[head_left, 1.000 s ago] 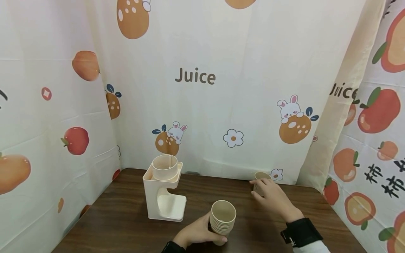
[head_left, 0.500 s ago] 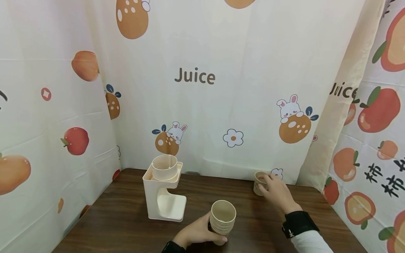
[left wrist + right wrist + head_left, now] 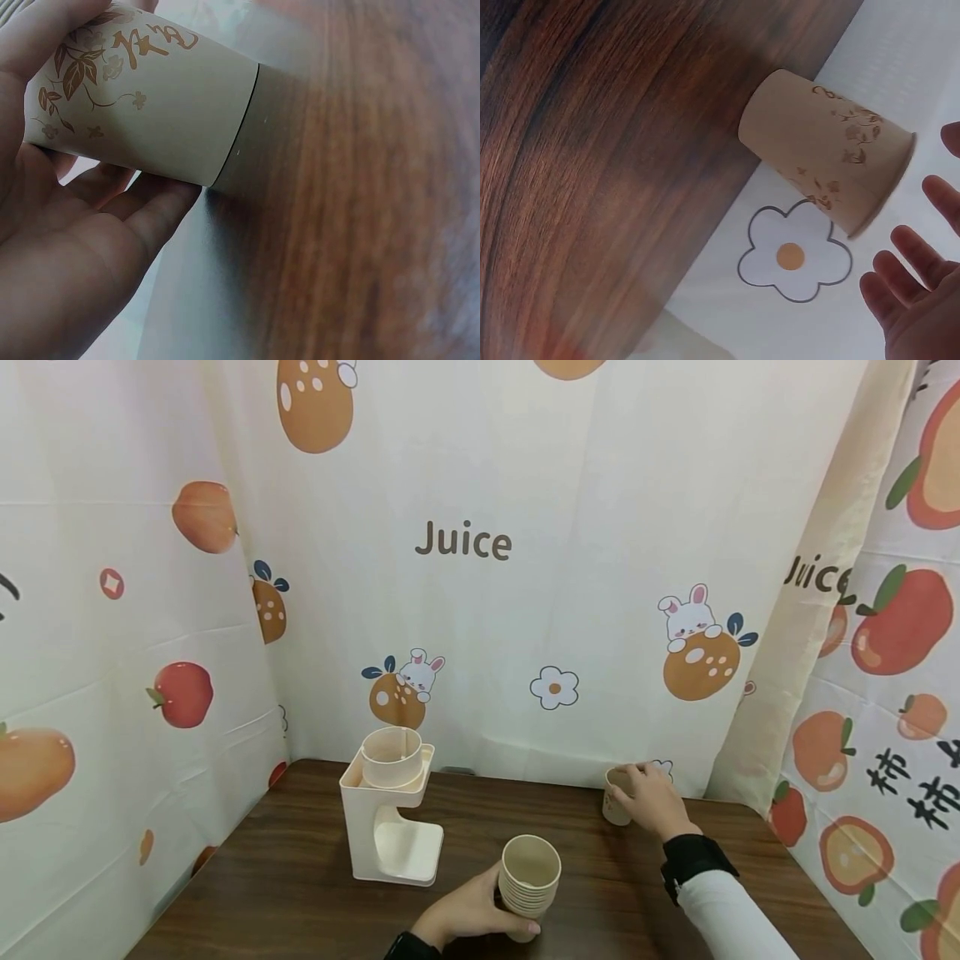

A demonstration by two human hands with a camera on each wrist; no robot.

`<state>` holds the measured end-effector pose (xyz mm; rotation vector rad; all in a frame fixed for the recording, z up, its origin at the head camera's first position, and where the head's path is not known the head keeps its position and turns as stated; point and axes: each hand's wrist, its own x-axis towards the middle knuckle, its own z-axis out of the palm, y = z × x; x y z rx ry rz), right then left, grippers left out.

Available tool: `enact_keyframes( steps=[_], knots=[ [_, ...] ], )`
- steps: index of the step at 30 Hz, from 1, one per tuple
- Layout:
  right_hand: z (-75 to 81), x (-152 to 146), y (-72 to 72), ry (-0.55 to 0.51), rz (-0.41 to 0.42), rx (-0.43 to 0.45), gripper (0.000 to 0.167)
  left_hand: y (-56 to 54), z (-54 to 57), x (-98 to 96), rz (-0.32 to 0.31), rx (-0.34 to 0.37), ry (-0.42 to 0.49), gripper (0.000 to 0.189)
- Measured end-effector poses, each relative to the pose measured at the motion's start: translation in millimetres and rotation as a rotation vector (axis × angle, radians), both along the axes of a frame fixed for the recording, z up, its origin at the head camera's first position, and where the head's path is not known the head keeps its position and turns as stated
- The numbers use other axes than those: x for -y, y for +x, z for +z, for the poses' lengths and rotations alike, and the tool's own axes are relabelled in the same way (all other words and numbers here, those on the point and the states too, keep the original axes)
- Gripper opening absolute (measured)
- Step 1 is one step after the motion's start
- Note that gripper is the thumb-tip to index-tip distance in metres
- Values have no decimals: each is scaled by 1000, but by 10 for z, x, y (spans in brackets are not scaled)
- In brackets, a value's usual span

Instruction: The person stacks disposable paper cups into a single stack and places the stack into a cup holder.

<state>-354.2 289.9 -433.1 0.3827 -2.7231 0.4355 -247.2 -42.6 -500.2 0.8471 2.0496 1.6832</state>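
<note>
In the head view my left hand (image 3: 467, 908) grips a stack of beige paper cups (image 3: 527, 887) near the front middle of the table, thumb across the lower part. The left wrist view shows brown leaf print and lettering on the stack's lowest cup (image 3: 165, 97), its base at the wood surface. A single paper cup (image 3: 614, 810) stands upright by the back curtain. My right hand (image 3: 654, 802) is at that cup's right side and overlaps its rim in the head view. From the right wrist, the fingers (image 3: 911, 255) look loosely spread, apart from the cup's rim.
A cream plastic stand (image 3: 367, 835) with a round holder (image 3: 392, 760) on top and a flat foot is on the left of the dark wooden table (image 3: 285, 893). Fruit-printed curtains (image 3: 480, 610) enclose the back and both sides.
My right hand has shifted from over the single cup to its right side, its forearm swinging into view. The single cup stays in place. My left hand and the stack have not moved.
</note>
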Motion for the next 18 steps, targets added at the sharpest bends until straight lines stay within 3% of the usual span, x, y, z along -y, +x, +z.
enact_keyframes(
  steps=[18],
  knots=[
    [-36, -19, -167, 63, -21, 158, 50, -16, -17, 3, 7, 3, -19, 78]
  ],
)
